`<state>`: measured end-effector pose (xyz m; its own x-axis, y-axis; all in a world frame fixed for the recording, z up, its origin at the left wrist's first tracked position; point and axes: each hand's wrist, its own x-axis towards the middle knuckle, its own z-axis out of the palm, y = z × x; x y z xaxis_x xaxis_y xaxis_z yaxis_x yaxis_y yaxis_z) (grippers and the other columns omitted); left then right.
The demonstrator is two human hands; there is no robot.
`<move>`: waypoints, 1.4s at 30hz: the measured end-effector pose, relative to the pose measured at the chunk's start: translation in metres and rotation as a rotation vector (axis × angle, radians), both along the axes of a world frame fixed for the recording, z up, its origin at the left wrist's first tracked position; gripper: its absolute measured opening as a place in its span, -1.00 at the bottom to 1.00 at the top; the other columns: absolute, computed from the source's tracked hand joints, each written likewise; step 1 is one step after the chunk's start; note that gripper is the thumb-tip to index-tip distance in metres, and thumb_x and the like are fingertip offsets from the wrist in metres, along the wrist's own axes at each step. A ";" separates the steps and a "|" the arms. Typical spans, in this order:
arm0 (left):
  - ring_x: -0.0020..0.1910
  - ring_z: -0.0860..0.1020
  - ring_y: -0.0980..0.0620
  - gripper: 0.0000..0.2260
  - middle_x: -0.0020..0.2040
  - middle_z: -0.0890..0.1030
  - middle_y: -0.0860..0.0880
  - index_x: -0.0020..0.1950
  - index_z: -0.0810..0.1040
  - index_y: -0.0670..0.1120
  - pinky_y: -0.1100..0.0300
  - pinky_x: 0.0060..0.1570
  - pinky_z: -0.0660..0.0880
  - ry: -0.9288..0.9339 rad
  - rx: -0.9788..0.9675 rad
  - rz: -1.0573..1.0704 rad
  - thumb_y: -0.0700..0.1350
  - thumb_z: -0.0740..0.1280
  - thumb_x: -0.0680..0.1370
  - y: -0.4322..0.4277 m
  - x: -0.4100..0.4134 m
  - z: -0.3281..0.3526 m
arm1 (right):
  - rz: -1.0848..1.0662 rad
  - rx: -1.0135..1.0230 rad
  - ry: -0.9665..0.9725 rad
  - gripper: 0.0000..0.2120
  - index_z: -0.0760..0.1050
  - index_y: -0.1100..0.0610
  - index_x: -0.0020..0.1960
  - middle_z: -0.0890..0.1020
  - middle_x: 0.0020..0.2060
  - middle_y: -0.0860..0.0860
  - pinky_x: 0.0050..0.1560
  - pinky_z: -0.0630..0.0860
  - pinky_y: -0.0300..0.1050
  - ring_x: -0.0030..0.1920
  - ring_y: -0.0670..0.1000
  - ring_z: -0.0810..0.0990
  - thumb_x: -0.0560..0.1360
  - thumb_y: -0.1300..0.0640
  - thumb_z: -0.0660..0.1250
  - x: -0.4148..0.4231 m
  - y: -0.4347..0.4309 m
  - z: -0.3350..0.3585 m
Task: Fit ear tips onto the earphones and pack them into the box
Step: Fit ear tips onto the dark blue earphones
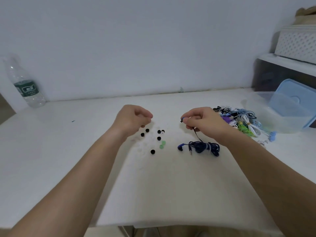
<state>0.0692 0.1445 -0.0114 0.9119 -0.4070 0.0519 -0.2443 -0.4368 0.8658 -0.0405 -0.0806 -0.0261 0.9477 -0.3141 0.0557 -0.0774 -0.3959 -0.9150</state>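
Above the table (pixel 68 151), right hand (pixel 203 122) is pinching a blue earbud (pixel 182 119), its nozzle pointing left toward left hand (pixel 135 118) and its cable trailing down to the coiled bundle (pixel 204 147). Left hand is hovering curled over the loose ear tips (pixel 152 151), and is nearer to them. Can't tell if it's holding a clear tip. Box (pixel 273 115) is sitting far right, partly cut off.

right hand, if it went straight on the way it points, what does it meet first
Probably the left hand: the right hand pinches an earbud aimed at it across a bare gap of table. Depth is unclear from one view.
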 end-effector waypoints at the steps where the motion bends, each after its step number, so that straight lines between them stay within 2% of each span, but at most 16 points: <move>1: -0.31 0.57 0.13 -0.89 -0.25 0.65 0.01 -0.08 0.70 -0.04 0.37 -0.33 0.46 -0.030 0.058 -0.032 -0.24 0.45 0.51 0.003 0.003 -0.002 | -0.001 0.025 0.001 -0.93 0.66 0.11 -0.02 0.67 -0.31 0.04 -0.14 0.52 -0.22 -0.26 -0.07 0.61 0.56 0.18 0.39 0.003 0.003 -0.001; 4: -0.28 0.60 0.14 -0.87 -0.25 0.68 0.04 -0.11 0.72 0.01 0.24 -0.16 0.55 -0.080 0.208 -0.145 -0.23 0.48 0.47 0.002 0.005 -0.008 | -0.006 0.100 0.022 -0.92 0.63 0.20 0.01 0.61 -0.30 0.08 -0.19 0.55 -0.11 -0.30 0.00 0.56 0.56 0.23 0.37 0.013 0.012 -0.002; 8: -0.36 0.57 0.22 -0.85 -0.28 0.66 0.12 -0.17 0.71 0.07 0.22 -0.19 0.57 -0.163 0.325 -0.184 -0.20 0.48 0.47 -0.010 0.007 -0.015 | -0.012 0.163 0.028 -0.91 0.63 0.22 0.01 0.62 -0.22 0.07 -0.25 0.56 -0.13 -0.31 0.00 0.56 0.56 0.26 0.35 0.024 0.019 -0.006; 12: -0.25 0.60 0.12 -0.83 -0.24 0.65 0.13 -0.18 0.68 0.08 0.20 -0.22 0.57 -0.207 0.387 -0.166 -0.20 0.43 0.50 -0.020 0.012 -0.018 | -0.004 0.226 0.034 -0.89 0.65 0.21 0.01 0.63 -0.24 0.05 -0.29 0.53 -0.18 -0.35 -0.03 0.54 0.57 0.24 0.35 0.030 0.019 -0.011; 15: -0.18 0.64 0.07 -0.84 -0.21 0.66 0.13 -0.14 0.69 0.07 0.17 -0.19 0.59 -0.224 0.398 -0.192 -0.19 0.41 0.51 -0.027 0.013 -0.021 | 0.008 0.281 0.027 -0.88 0.66 0.17 0.04 0.66 -0.22 0.04 -0.25 0.56 -0.17 -0.32 -0.04 0.57 0.57 0.25 0.35 0.030 0.017 -0.017; 19: -0.29 0.60 0.06 -0.83 -0.17 0.66 0.15 -0.08 0.68 0.10 0.23 -0.29 0.51 -0.246 0.339 -0.152 -0.17 0.37 0.54 -0.032 0.013 -0.031 | 0.028 0.357 -0.001 -0.86 0.64 0.19 0.09 0.68 -0.18 0.08 -0.17 0.61 -0.13 -0.27 0.01 0.61 0.57 0.27 0.35 0.029 0.010 -0.021; 22: -0.24 0.55 0.14 -0.87 -0.16 0.66 0.17 -0.05 0.69 0.13 0.24 -0.21 0.47 -0.284 0.339 -0.185 -0.10 0.38 0.56 -0.033 0.014 -0.032 | 0.053 0.323 0.014 -0.86 0.65 0.17 0.08 0.69 -0.20 0.06 -0.12 0.60 -0.11 -0.27 -0.01 0.61 0.57 0.26 0.35 0.030 0.010 -0.022; 26: -0.10 0.58 0.13 -0.93 -0.16 0.65 0.20 -0.06 0.69 0.14 0.12 -0.03 0.55 -0.295 0.384 -0.215 -0.05 0.44 0.53 -0.033 0.016 -0.032 | 0.067 0.329 0.019 -0.86 0.66 0.15 0.06 0.70 -0.21 0.04 -0.17 0.59 -0.17 -0.27 -0.03 0.59 0.59 0.25 0.33 0.032 0.009 -0.023; 34: -0.13 0.61 0.13 -0.88 -0.16 0.65 0.18 -0.14 0.68 0.12 0.06 -0.04 0.59 -0.311 0.443 -0.227 -0.12 0.45 0.48 -0.037 0.014 -0.034 | 0.068 0.347 0.035 -0.85 0.66 0.17 0.06 0.70 -0.21 0.04 -0.17 0.59 -0.18 -0.27 -0.03 0.58 0.60 0.26 0.31 0.034 0.006 -0.023; 38: -0.13 0.60 0.14 -0.89 -0.11 0.63 0.17 -0.11 0.65 0.12 0.09 -0.06 0.58 -0.322 0.462 -0.240 -0.11 0.41 0.52 -0.037 0.011 -0.034 | 0.066 0.353 0.039 -0.85 0.65 0.18 0.07 0.70 -0.22 0.04 -0.20 0.58 -0.20 -0.28 -0.04 0.58 0.60 0.26 0.31 0.033 0.006 -0.022; 42: -0.26 0.51 0.29 -0.89 -0.07 0.62 0.17 -0.11 0.59 0.09 0.38 -0.23 0.41 -0.316 0.342 -0.208 -0.12 0.36 0.56 -0.035 0.011 -0.034 | 0.072 0.353 0.037 -0.85 0.65 0.20 0.08 0.70 -0.22 0.05 -0.19 0.59 -0.19 -0.27 -0.02 0.58 0.60 0.26 0.32 0.032 0.004 -0.022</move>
<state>0.0803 0.1093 -0.0455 0.7714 -0.6199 0.1441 -0.5826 -0.5966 0.5519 -0.0082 -0.0761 -0.0486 0.9675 -0.2403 -0.0786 -0.0961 -0.0618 -0.9935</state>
